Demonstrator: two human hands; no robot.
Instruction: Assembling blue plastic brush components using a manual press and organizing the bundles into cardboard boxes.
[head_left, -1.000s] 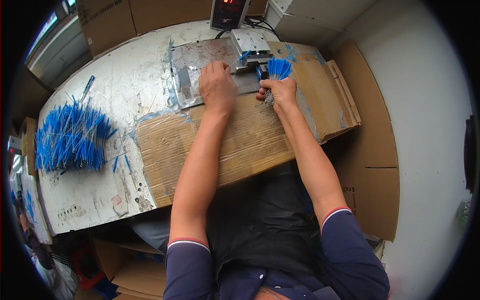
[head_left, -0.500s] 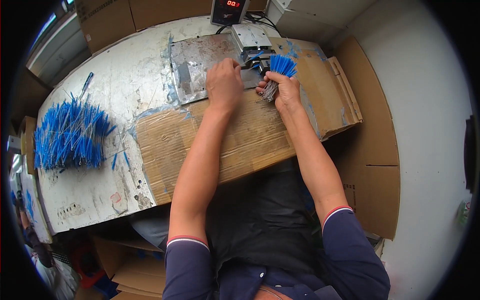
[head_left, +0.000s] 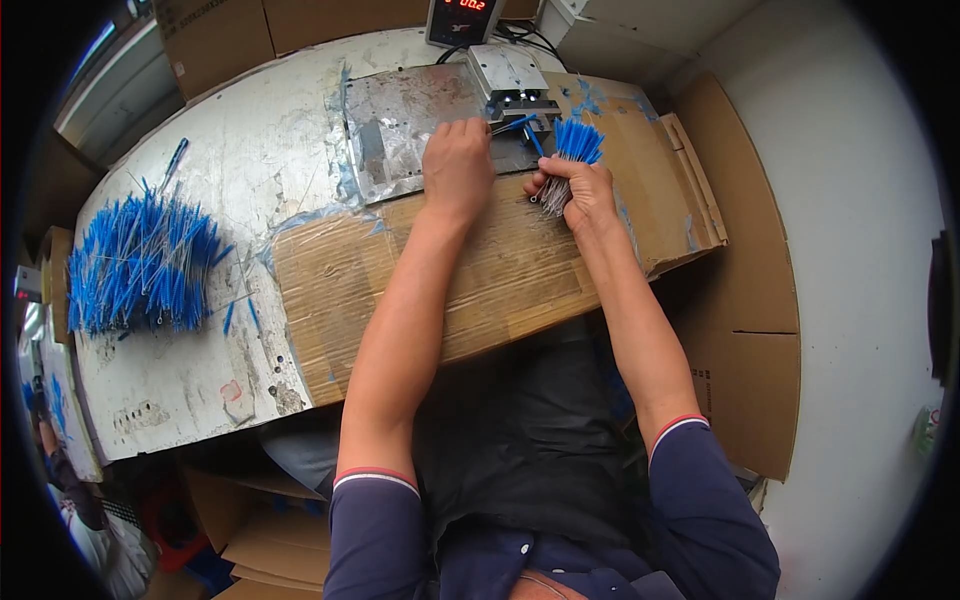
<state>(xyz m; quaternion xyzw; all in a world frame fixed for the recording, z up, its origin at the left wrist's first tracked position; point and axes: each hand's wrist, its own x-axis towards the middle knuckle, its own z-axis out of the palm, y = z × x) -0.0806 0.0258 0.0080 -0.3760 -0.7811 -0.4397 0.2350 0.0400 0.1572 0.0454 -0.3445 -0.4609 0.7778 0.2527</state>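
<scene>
On the scratched grey metal plate [head_left: 400,130], the left hand [head_left: 457,160] pinches one thin blue-tipped wire [head_left: 512,124]; the right hand [head_left: 578,190] grips tightly a bristly bundle of blue-tipped wires [head_left: 572,150] over the taped brown cardboard sheet [head_left: 480,280].

Two hands [head_left: 457,165], one held bundle [head_left: 570,160], one loose pile [head_left: 140,265], one display [head_left: 462,18].

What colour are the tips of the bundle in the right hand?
Bright blue tips on the bundle, with pale stems below, gripped in the right hand; seen in the head view.
</scene>
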